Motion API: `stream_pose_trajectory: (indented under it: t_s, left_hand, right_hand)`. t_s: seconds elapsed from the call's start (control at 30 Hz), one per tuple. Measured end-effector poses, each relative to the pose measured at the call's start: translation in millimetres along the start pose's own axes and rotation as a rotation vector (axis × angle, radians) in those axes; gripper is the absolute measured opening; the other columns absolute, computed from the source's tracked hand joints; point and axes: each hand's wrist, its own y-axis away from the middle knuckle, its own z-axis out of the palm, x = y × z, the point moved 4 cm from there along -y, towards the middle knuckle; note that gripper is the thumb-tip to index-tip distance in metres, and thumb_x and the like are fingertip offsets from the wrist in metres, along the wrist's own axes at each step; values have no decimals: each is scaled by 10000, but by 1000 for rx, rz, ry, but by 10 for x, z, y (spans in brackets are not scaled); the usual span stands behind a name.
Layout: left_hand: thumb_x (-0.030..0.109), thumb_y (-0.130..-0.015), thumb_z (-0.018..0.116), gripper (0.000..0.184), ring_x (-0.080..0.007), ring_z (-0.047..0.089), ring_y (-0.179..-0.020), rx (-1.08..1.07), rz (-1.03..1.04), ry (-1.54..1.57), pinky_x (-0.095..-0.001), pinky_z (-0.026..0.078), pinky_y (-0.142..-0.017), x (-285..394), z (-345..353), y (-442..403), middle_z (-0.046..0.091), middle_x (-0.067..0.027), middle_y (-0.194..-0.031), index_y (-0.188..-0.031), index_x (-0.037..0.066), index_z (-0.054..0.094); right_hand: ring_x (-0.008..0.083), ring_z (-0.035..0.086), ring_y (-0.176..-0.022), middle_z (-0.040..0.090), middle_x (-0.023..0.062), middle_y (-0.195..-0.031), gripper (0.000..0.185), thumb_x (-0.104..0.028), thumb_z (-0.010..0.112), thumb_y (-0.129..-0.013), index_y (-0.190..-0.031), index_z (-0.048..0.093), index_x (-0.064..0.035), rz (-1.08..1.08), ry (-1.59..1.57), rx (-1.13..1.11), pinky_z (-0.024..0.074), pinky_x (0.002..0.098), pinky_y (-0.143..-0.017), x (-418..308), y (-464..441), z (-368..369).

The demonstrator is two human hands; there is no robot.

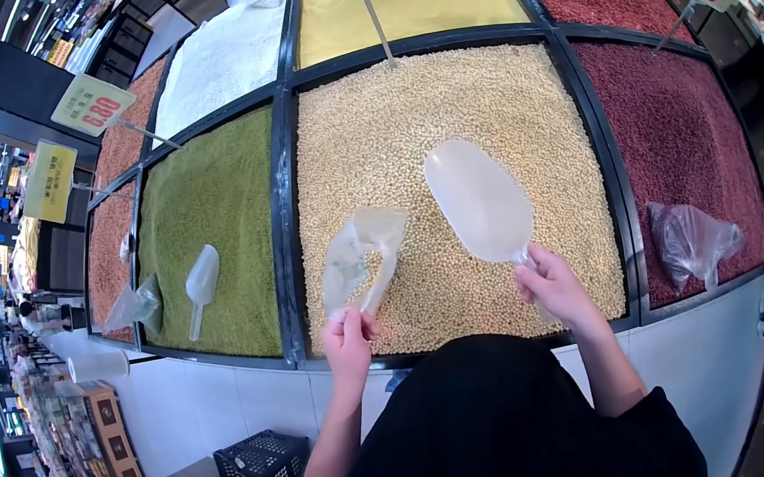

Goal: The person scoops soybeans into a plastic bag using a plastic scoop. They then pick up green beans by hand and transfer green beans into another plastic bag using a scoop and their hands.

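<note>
My right hand (pixel 552 284) is closed round the handle of a large translucent white scoop (pixel 480 199). The scoop's broad blade points away from me over pale yellow beans (pixel 368 142), and no beans show on it. A clear plastic bag (pixel 360 257) with faint green print is pinched at its near end by my left hand (pixel 349 337). It spreads over the same beans, left of the scoop. Whether anything lies inside the bag I cannot tell.
Black dividers (pixel 282 194) part the bins. Green beans (pixel 216 184) with a small scoop (pixel 203 275) lie left, dark red beans (pixel 673 136) and a bagged scoop (pixel 694 241) right. Price signs (pixel 384 21) rise on stalks. A black basket (pixel 263 464) stands low left.
</note>
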Motion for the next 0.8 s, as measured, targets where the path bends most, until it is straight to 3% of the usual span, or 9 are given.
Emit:
stream_pose_trajectory:
  t_s: [0.17,0.23,0.27,0.33,0.63,0.8]
  left_hand:
    - [177,-1057,475,366,-96,539,-559,51,1,41,-244,428,-545,1,-78,0,606,-46,-643,-750,16,593]
    - [171,-1055,465,387,-111,533,-558,32,22,8,-248,421,-549,0,-57,14,588,-57,-628,-726,3,579]
    - [171,-1055,465,387,-111,533,-558,32,22,8,-248,421,-549,-1,-48,21,588,-57,-628,-726,3,579]
    - [169,-1054,469,386,-110,532,-560,18,23,-11,-249,424,-551,5,-20,31,589,-56,-629,-723,4,578]
    - [156,-1049,472,372,-107,534,-574,-7,23,-30,-252,427,-559,30,23,62,591,-51,-636,-723,12,578]
    - [162,-1050,497,350,-78,546,-592,-19,9,26,-229,431,-569,-43,35,94,625,-39,-666,-755,10,611]
  right_hand:
    - [64,559,-563,603,-8,-704,208,-137,682,-937,-1064,639,22,88,262,-61,455,243,-497,125,47,-164]
    - [78,578,-537,609,0,-651,201,-179,725,-912,-951,670,11,226,360,-265,466,250,-485,207,44,-202]
    - [78,578,-537,609,0,-651,201,-179,725,-912,-951,670,11,226,360,-265,466,250,-485,206,30,-228]
    - [92,609,-553,628,20,-649,223,-222,706,-938,-868,664,-14,252,488,-475,481,249,-507,184,46,-185]
    - [98,634,-590,636,11,-669,271,-307,701,-953,-909,659,-43,501,543,-795,525,261,-529,671,-293,-114]
    - [92,636,-602,637,5,-678,280,-326,701,-954,-908,650,-55,538,495,-773,519,250,-526,813,-473,-144]
